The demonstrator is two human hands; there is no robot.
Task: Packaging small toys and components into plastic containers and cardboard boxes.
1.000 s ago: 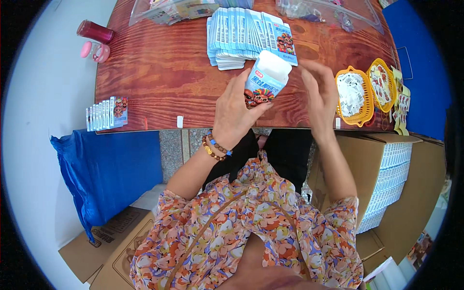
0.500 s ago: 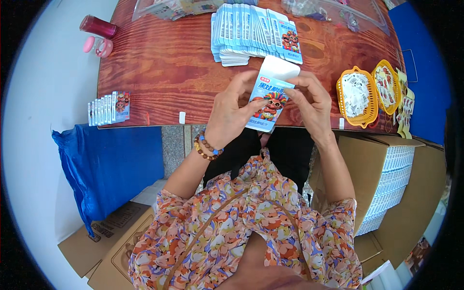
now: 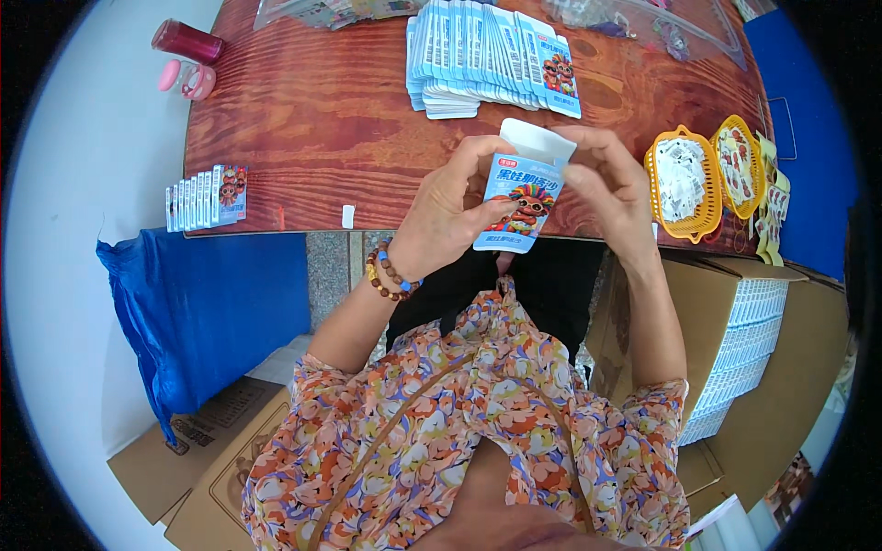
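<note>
A small light-blue carton (image 3: 514, 204) with a colourful cartoon figure stands tilted over the table's near edge, its white top flap (image 3: 535, 140) raised. My left hand (image 3: 448, 204) is closed around its left side, thumb across the front. At the upper right corner, the curled fingers and thumb of my right hand (image 3: 614, 188) hold the edge by the flap; part of the fingertips is hidden. Beyond lies a fanned stack of flat light-blue cartons (image 3: 487, 60). A short row of folded-up cartons (image 3: 207, 197) stands at the table's left front.
Two yellow baskets, one with white packets (image 3: 654, 184) and one with printed pieces (image 3: 759, 174), stand at the right. Clear plastic bins (image 3: 703, 28) line the back. A red jar (image 3: 187, 42) and pink-lidded jar (image 3: 197, 83) are far left. A cardboard box (image 3: 680, 303) of packed cartons sits lower right.
My right thumb has come off the carton's front to its upper right edge. The carton has shifted slightly right and its top has opened wider. My left hand keeps its hold.
</note>
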